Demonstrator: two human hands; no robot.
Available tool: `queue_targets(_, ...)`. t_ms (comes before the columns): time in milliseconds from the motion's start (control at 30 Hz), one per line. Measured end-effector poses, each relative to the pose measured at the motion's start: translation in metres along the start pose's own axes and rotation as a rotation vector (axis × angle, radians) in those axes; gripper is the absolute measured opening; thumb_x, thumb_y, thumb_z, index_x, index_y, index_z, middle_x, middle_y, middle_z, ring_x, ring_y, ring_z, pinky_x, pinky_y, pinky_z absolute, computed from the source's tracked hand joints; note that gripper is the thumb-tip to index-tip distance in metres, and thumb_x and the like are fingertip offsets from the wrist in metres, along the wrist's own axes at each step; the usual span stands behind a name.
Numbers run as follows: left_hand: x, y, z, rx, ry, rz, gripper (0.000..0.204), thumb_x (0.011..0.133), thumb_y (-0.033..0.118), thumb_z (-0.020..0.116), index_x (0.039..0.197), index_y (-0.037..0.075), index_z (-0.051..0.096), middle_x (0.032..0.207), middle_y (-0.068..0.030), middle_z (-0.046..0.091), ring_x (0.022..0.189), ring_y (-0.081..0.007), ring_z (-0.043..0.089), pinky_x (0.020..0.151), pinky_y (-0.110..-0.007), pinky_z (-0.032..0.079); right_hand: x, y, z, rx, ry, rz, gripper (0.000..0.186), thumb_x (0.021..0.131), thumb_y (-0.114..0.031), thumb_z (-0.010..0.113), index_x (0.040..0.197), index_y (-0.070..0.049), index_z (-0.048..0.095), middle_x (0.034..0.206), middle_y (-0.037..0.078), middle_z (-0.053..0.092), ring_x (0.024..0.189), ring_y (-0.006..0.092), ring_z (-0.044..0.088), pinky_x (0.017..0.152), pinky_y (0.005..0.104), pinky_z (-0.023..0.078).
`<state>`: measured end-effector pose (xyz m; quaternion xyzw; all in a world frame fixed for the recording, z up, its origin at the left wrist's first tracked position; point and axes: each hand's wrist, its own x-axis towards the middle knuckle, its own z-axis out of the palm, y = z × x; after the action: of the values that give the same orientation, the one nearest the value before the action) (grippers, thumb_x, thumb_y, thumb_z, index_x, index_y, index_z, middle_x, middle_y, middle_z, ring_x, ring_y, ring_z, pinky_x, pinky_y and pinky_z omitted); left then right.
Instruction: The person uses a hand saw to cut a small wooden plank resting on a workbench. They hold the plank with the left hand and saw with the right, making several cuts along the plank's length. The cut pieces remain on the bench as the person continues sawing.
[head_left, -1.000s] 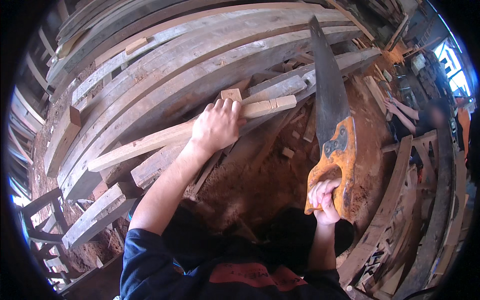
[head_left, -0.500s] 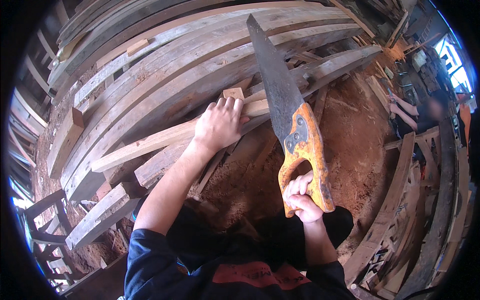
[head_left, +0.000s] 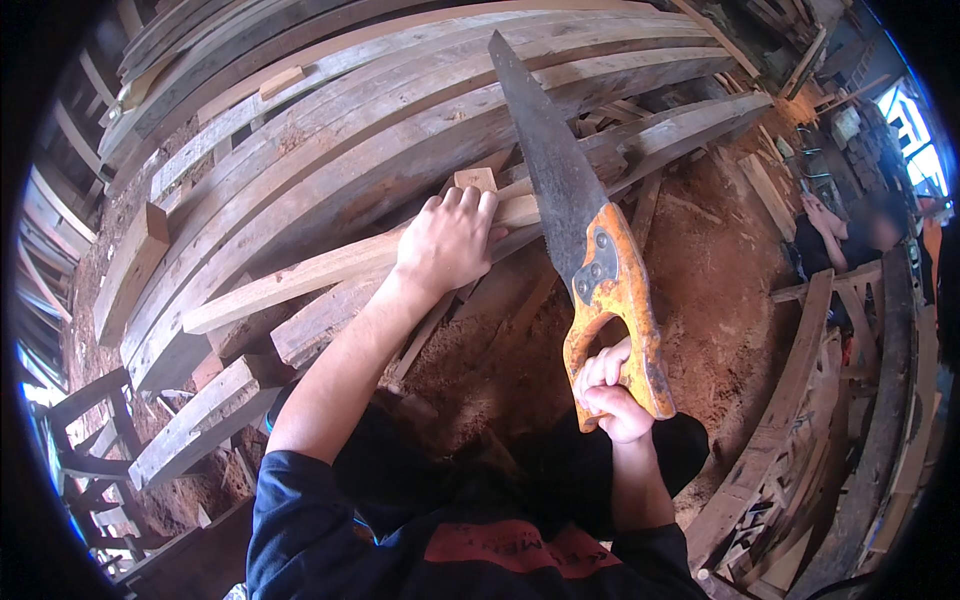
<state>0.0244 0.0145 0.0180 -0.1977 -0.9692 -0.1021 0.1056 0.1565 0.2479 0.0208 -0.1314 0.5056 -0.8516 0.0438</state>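
Observation:
My left hand (head_left: 448, 240) is closed over a pale squared wooden strip (head_left: 300, 290), pressing it down on the timber beneath. A small wooden block (head_left: 475, 179) shows just past its knuckles. My right hand (head_left: 610, 395) is wrapped around the worn yellow handle of a handsaw (head_left: 548, 150). The dark blade points away from me and slightly left, its toothed edge facing left. It crosses over the strip's right part, to the right of my left hand; whether the teeth touch the wood I cannot tell.
Long thick beams (head_left: 400, 150) lie stacked beyond my hands. Reddish sawdust covers the ground (head_left: 700, 320) at the right. Shorter timbers (head_left: 210, 420) stick out at the near left. More planks (head_left: 775, 420) are piled at the right, where another person (head_left: 870, 225) sits farther back.
The saw has tilted slightly, its tip a little further left and its handle a little right. The view has shifted slightly. My left hand keeps its hold. The other person's arms have moved.

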Motion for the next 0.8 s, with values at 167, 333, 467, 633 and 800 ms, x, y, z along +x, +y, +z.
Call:
queue_targets(167, 0.000, -0.001, 0.002, 0.004, 0.029, 0.008, 0.034, 0.091, 0.033, 0.054, 0.102, 0.000, 0.053, 0.094, -0.0168, 0.062, 0.094, -0.0303, 0.062, 0.080, -0.040, 0.050, 0.000, -0.001, -0.002, -0.138, -0.035, -0.026, 0.023, 0.069, 0.009, 0.061, 0.083, -0.003, 0.047, 0.065, 0.006, 0.052, 0.055, 0.0139, 0.053, 0.055, 0.0287, 0.048)
queue_targets(333, 0.001, 0.000, 0.006, 0.036, 0.071, 0.001, 0.040, 0.095, 0.040, 0.049, 0.100, 0.001, 0.053, 0.092, -0.0167, 0.061, 0.090, -0.0310, 0.063, 0.075, -0.041, 0.052, 0.002, -0.011, 0.000, -0.046, 0.004, 0.066, 0.024, 0.067, 0.009, 0.063, 0.081, -0.003, 0.048, 0.065, 0.006, 0.052, 0.056, 0.0137, 0.054, 0.056, 0.0277, 0.048)
queue_targets(467, 0.001, 0.000, 0.013, 0.088, 0.107, 0.012, 0.043, 0.096, 0.044, 0.046, 0.099, 0.002, 0.053, 0.090, -0.0167, 0.061, 0.086, -0.0301, 0.064, 0.069, -0.040, 0.053, 0.003, -0.013, 0.001, -0.104, 0.010, 0.059, 0.026, 0.065, 0.011, 0.063, 0.082, -0.002, 0.048, 0.067, 0.006, 0.051, 0.056, 0.0133, 0.053, 0.055, 0.0275, 0.047)
queue_targets(633, 0.005, -0.001, 0.014, 0.093, 0.094, 0.030, 0.041, 0.096, 0.043, 0.048, 0.097, 0.002, 0.052, 0.086, -0.0159, 0.060, 0.081, -0.0292, 0.065, 0.064, -0.039, 0.054, 0.022, -0.025, 0.015, -0.008, 0.038, 0.144, 0.029, 0.065, 0.014, 0.062, 0.083, -0.003, 0.048, 0.070, 0.004, 0.048, 0.061, 0.0127, 0.053, 0.055, 0.0272, 0.047)
queue_targets(800, 0.003, -0.003, 0.014, 0.078, 0.136, 0.039, 0.038, 0.094, 0.040, 0.052, 0.095, 0.002, 0.053, 0.083, -0.0145, 0.060, 0.078, -0.0282, 0.066, 0.062, -0.038, 0.055, -0.015, -0.001, 0.013, -0.291, 0.003, -0.010, 0.025, 0.065, 0.012, 0.063, 0.084, -0.003, 0.055, 0.074, 0.004, 0.056, 0.065, 0.0120, 0.058, 0.057, 0.0254, 0.046)
